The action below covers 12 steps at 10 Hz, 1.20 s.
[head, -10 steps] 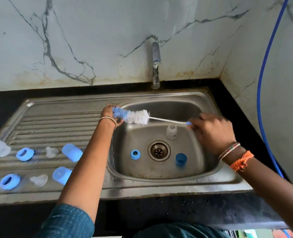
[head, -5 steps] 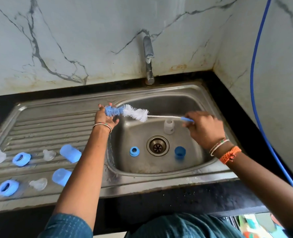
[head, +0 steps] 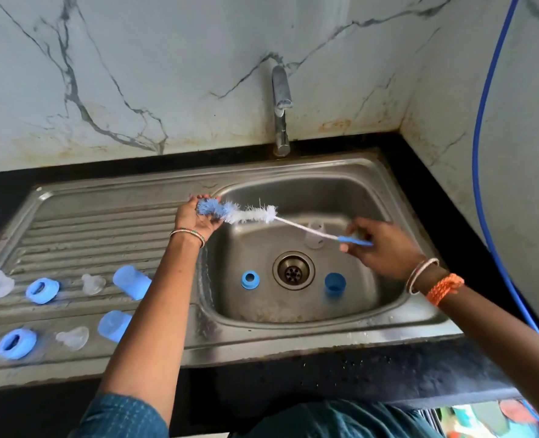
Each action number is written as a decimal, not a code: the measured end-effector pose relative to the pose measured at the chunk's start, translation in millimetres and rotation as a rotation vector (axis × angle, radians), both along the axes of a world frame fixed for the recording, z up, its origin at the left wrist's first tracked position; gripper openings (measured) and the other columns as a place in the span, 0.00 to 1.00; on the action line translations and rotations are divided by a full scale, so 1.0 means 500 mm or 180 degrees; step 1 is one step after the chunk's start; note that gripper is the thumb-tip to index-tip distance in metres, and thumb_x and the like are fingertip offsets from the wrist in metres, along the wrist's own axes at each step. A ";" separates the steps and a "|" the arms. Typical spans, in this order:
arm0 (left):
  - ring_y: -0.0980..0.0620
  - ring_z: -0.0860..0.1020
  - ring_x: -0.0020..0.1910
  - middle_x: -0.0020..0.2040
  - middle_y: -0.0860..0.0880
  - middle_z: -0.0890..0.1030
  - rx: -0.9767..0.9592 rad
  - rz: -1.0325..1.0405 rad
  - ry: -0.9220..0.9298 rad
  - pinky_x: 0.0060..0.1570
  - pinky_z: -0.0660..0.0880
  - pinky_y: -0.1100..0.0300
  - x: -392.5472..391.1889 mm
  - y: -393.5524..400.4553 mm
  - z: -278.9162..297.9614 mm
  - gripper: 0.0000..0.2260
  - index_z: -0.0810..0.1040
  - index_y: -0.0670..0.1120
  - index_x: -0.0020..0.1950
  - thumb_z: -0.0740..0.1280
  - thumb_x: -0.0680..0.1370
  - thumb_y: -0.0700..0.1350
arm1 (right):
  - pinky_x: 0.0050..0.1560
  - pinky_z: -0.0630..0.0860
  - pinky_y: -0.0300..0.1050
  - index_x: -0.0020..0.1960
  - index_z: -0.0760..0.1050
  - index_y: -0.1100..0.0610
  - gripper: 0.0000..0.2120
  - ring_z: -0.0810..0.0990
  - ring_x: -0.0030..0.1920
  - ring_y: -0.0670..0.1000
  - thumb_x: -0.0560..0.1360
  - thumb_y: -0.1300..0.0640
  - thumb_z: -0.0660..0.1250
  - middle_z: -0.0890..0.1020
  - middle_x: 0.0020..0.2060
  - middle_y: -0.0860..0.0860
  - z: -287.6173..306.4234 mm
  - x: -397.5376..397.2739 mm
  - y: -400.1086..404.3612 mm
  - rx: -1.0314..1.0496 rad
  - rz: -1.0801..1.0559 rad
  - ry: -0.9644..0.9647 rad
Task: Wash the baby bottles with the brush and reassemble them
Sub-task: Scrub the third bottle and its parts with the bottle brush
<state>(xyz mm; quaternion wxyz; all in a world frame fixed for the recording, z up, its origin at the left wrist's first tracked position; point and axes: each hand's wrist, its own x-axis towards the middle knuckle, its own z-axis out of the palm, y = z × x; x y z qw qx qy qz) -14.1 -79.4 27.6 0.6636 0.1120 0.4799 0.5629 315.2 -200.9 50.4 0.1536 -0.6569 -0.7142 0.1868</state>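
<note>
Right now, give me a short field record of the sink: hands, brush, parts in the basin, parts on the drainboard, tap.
left hand: cups the blue bristle tip of the long blue-and-white bottle brush
right hand: pinches the brush's blue handle
steel sink basin: blue plastic ring, blue plastic cap, clear piece behind the drain
ridged drainboard: two blue rings, two clear teats, two blue caps; clear bottle partly in view at the left edge
chrome tap: no water visible

Steel sink (head: 419, 314): drainboard (head: 104, 222) carries blue rings (head: 42, 290), caps (head: 131, 282), teats (head: 93, 283) (two each).
</note>
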 end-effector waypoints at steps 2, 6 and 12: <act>0.48 0.75 0.49 0.47 0.46 0.76 -0.0164 0.0008 0.0008 0.52 0.70 0.51 0.019 0.008 -0.010 0.12 0.72 0.46 0.44 0.51 0.82 0.46 | 0.27 0.67 0.40 0.35 0.77 0.57 0.10 0.74 0.28 0.54 0.73 0.55 0.65 0.74 0.26 0.51 0.023 -0.037 -0.010 0.0149 -0.0603 -0.0001; 0.48 0.74 0.48 0.55 0.44 0.72 -0.0277 0.0112 0.0669 0.58 0.69 0.49 0.041 0.004 -0.026 0.13 0.73 0.43 0.50 0.51 0.83 0.47 | 0.36 0.75 0.48 0.49 0.80 0.54 0.07 0.81 0.40 0.60 0.73 0.54 0.70 0.80 0.41 0.54 -0.008 -0.046 -0.003 0.1151 -0.0159 -0.1465; 0.47 0.77 0.49 0.51 0.44 0.78 -0.0141 -0.0006 0.0250 0.52 0.73 0.51 0.014 -0.001 -0.050 0.15 0.74 0.44 0.47 0.50 0.83 0.46 | 0.41 0.76 0.47 0.46 0.80 0.52 0.02 0.81 0.44 0.57 0.75 0.56 0.68 0.84 0.43 0.51 0.008 -0.008 0.000 0.0479 -0.0420 -0.0080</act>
